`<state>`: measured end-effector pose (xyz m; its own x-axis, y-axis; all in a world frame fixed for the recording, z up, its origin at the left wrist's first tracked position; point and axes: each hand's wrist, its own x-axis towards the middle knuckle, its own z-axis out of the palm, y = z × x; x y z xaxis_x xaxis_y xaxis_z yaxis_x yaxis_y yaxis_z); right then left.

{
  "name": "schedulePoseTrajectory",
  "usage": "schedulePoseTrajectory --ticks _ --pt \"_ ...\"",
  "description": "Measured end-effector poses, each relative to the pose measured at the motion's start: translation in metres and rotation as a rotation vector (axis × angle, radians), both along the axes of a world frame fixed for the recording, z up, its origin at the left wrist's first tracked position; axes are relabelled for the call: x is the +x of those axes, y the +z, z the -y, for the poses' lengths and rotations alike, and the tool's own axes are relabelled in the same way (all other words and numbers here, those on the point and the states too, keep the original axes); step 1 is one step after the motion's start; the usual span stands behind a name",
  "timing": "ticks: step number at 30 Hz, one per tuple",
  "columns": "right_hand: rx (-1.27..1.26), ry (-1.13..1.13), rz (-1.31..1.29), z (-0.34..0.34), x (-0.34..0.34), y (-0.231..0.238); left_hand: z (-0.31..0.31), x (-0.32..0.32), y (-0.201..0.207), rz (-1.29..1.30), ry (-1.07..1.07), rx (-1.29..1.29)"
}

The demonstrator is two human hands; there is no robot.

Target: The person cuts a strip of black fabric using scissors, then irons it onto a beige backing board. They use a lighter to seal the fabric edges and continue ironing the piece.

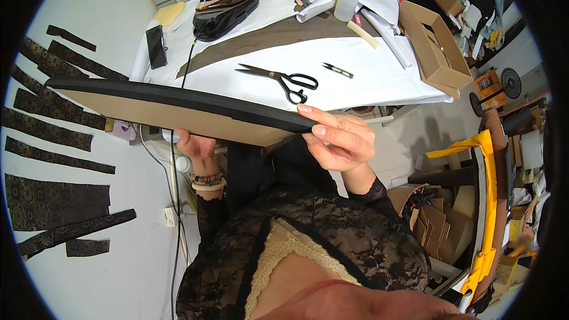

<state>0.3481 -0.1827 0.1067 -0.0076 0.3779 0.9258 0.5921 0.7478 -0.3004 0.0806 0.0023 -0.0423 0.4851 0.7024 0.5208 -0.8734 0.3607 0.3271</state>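
Observation:
Both my hands hold up a long flat board [195,120] with a tan face and a black padded, fabric-covered edge. It slants across the view, its far left end beyond my hands. My right hand [347,139] pinches the right-hand corner between thumb and fingers. Under the lower edge, my left hand [198,145] grips the board, most of its fingers hidden behind it. Beyond the board, black-handled fabric scissors [272,74] lie partly open on the white-covered table [237,92]. Small thread snips [338,70] rest to their right.
A steam iron [224,0] sits on its black base at the back left, beside a phone [156,46]. Dark sheer fabric [261,38], a squeeze bottle [347,3], rolled paper [320,7] and a cardboard box [435,47] occupy the table. Patterned fabric strips [56,201] hang at left.

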Motion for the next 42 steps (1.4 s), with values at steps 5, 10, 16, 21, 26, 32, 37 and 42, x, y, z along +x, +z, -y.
schedulePoseTrajectory --ticks 5,10,16,21,26,32,37,42 --pt "-0.016 0.028 -0.017 -0.005 -0.002 -0.004 -0.001 -0.003 -0.004 -0.004 0.047 -0.022" --pt "-0.009 0.280 -0.325 -0.009 -0.013 -0.019 0.000 -0.002 -0.006 -0.011 0.043 -0.023" --pt "-0.035 0.104 -0.065 -0.005 -0.002 -0.008 0.004 -0.003 -0.003 -0.045 0.073 -0.049" --pt "-0.048 -0.008 -0.007 -0.001 -0.003 -0.009 0.002 -0.010 -0.011 -0.044 0.094 -0.062" --pt "-0.029 0.234 -0.349 -0.009 -0.017 -0.022 0.000 -0.011 -0.013 -0.031 0.116 -0.037" --pt "-0.051 0.165 -0.125 -0.006 -0.005 -0.014 0.004 -0.010 -0.010 -0.043 0.156 -0.066" --pt "-0.047 0.062 -0.072 -0.001 -0.006 -0.016 0.004 -0.007 -0.009 -0.029 0.121 -0.041" --pt "0.031 0.131 -0.278 -0.013 -0.013 -0.024 0.006 -0.005 -0.013 -0.037 0.138 -0.085"
